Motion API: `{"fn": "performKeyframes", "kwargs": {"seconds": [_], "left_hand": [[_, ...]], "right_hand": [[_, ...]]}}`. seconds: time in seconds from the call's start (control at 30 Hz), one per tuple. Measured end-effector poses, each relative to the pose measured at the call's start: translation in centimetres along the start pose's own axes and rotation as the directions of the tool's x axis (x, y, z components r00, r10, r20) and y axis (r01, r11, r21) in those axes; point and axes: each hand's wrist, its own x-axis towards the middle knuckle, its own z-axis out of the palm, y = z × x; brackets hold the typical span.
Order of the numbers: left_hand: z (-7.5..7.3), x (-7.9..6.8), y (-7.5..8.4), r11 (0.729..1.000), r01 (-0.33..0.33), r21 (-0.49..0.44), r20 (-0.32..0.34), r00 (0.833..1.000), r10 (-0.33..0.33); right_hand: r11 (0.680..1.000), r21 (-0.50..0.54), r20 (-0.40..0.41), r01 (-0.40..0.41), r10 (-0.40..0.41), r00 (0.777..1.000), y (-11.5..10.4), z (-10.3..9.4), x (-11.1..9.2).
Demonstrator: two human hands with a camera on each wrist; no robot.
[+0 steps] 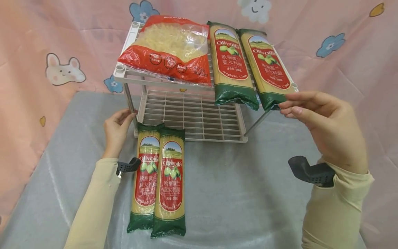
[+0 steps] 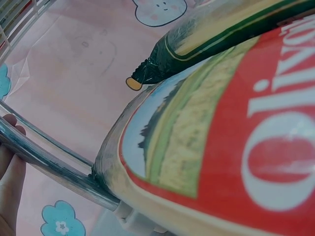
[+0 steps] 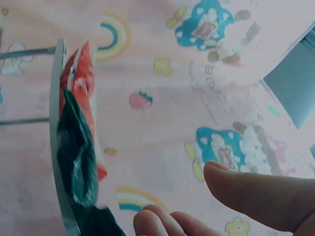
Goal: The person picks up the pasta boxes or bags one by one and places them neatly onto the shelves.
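My left hand [image 1: 116, 129] grips the left front metal post [image 2: 54, 157] of a two-tier white rack [image 1: 245, 139], thumb and fingers around it. At the rack's right front corner, my right hand [image 1: 332, 124] has its fingertips at the green lower end of the right-hand spaghetti pack [image 1: 268, 65]. Thumb and fingers stand apart in the right wrist view. A second spaghetti pack [image 1: 230, 62] lies beside it on the top shelf, its end overhanging the front edge. Left of these lies a red and clear bag of pasta [image 1: 174, 45].
Two more spaghetti packs, a left one [image 1: 144, 180] and a right one [image 1: 170, 183], lie side by side on the grey cloth [image 1: 230, 193], before the rack and close to my left forearm. A pink patterned curtain [image 1: 93, 31] hangs behind the rack.
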Motion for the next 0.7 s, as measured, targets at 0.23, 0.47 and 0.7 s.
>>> {"fn": "performKeyframes", "kwargs": {"seconds": [0.23, 0.47, 0.7], "left_hand": [[0.0, 0.0, -0.1, 1.0, 0.005, -0.012, -0.004, 1.0, -0.005], [0.1, 0.2, -0.5, 1.0, 0.002, -0.022, 0.004, 1.0, -0.002], [0.1, 0.1, -0.4, 1.0, -0.009, -0.03, -0.005, 1.0, 0.008]], "right_hand": [[0.998, -0.026, 0.096, -0.056, 0.059, 0.994, 2.2, 1.5, -1.4], [0.986, -0.069, 0.174, -0.155, 0.165, 0.971, 6.3, 2.8, -2.6], [0.95, -0.125, 0.176, -0.288, 0.307, 0.935, 10.2, 4.5, -3.7]]}}
